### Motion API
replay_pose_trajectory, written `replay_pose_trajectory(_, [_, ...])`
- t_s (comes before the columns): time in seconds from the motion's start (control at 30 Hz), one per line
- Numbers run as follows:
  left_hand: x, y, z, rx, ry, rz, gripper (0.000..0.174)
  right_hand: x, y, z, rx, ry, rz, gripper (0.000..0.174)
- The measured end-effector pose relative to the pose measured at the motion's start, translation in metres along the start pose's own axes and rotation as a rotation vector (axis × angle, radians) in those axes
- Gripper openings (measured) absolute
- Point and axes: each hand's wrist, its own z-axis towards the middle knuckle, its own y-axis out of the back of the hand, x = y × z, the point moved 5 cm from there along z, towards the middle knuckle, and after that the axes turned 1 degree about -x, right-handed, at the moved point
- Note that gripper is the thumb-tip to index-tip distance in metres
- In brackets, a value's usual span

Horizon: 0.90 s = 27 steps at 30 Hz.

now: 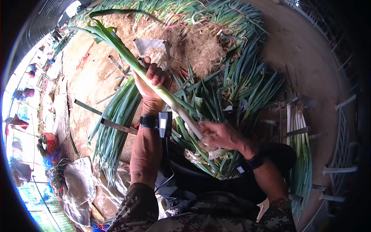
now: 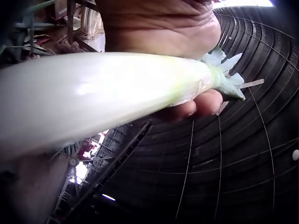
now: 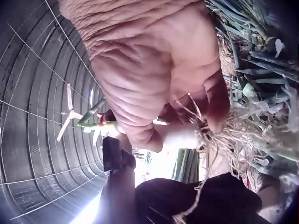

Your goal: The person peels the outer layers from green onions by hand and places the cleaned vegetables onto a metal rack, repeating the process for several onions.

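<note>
I hold 1 long leek (image 1: 174,103) slantwise in front of me, off the ground, green leaves up to the left and white root end down to the right. My left hand (image 1: 143,86) is curled round the upper stalk, just below where the green begins; my right hand (image 1: 223,135) pinches the white end beside its stringy roots (image 3: 229,142).

To work this end well, I judge that the left hand should be firm but not squeezing, since the pale stalk could bruise or snap. The right fingers do best close to the roots, pulling along the stalk rather than bending it.

The floor (image 1: 297,54) is bare brown earth, in bright light to my left. A broad heap of leeks (image 1: 247,15) spreads ahead; 1 bundle (image 1: 121,112) leans among metal bars on my left and 1 paler bundle (image 1: 301,150) lies on my right. In both wrist views, a dark, ribbed wall (image 2: 243,149) curves overhead like a tunnel.
</note>
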Motion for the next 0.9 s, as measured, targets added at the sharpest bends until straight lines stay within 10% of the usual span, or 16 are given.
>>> replay_pose_trajectory(0.23, [0.004, 0.028, -0.009, -0.724, 0.024, 0.322, 0.078, 0.01, 0.004, -0.005, -0.277, -0.053, -0.291, 0.027])
replay_pose_trajectory(0.8, [0.022, 0.014, -0.013, -0.539, 0.011, 0.285, 0.105, 0.018, 0.013, -0.011, -0.297, -0.044, -0.328, 0.034])
replay_pose_trajectory(0.9, [0.028, 0.002, -0.009, -0.458, 0.026, 0.333, 0.084, 0.024, 0.012, -0.012, -0.312, -0.055, -0.399, 0.032])
